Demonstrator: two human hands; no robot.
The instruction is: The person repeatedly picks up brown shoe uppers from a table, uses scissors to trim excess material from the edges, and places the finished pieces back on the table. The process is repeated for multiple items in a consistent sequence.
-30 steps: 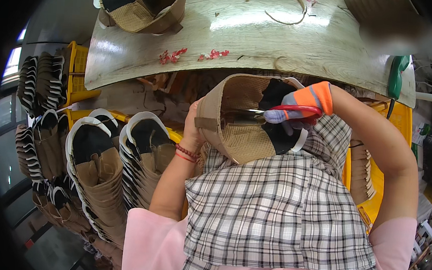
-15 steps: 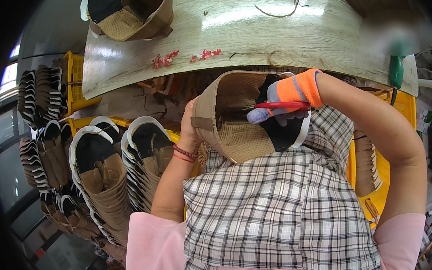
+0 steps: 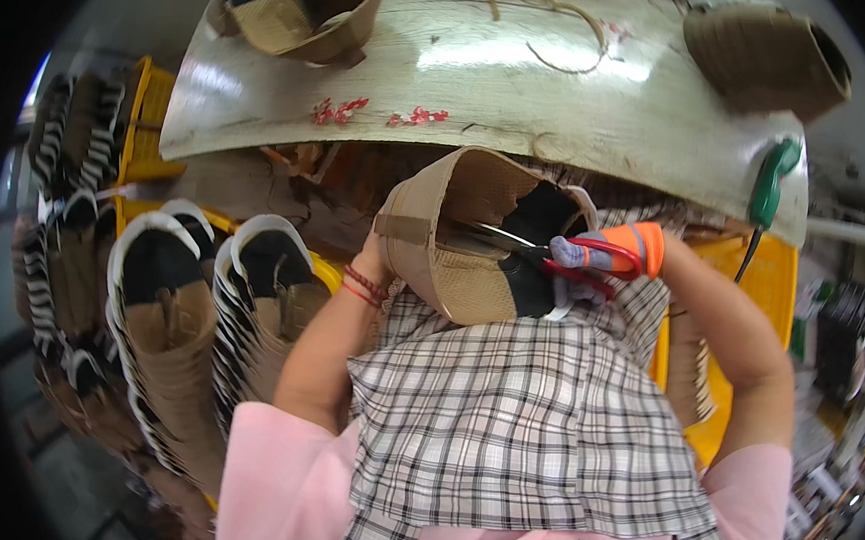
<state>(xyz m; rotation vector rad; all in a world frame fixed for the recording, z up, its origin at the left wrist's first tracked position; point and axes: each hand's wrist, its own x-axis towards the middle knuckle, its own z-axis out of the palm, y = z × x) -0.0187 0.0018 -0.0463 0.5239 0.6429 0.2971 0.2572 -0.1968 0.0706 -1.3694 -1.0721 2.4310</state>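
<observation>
Head view. Item: one tan upper, black-lined at one end, wide opening turned to my right; I hold it in front of the middle of the near edge of the tabletop, against my checked apron. Left hand: bare, grasping the upper's outer left side; fingers mostly hidden behind it. On that wrist, a dark red bead bracelet and a thin red band. Right hand: in an orange-and-grey glove, grasping red-handled scissors, the blades reaching into the upper's opening; whether they touch its wall I cannot tell.

On the tabletop: a second upper, toward the far end of the left edge; a third upper, toward the far end of the right edge; a green-handled tool, at the near right corner, its dark cord hanging over the edge; thin tan strips, toward the far edge; red marks, near the left half of the near edge.

Off the tabletop: nested stacks of uppers, beyond the near left corner, to my left; a yellow crate, below the near right corner, more uppers inside.
</observation>
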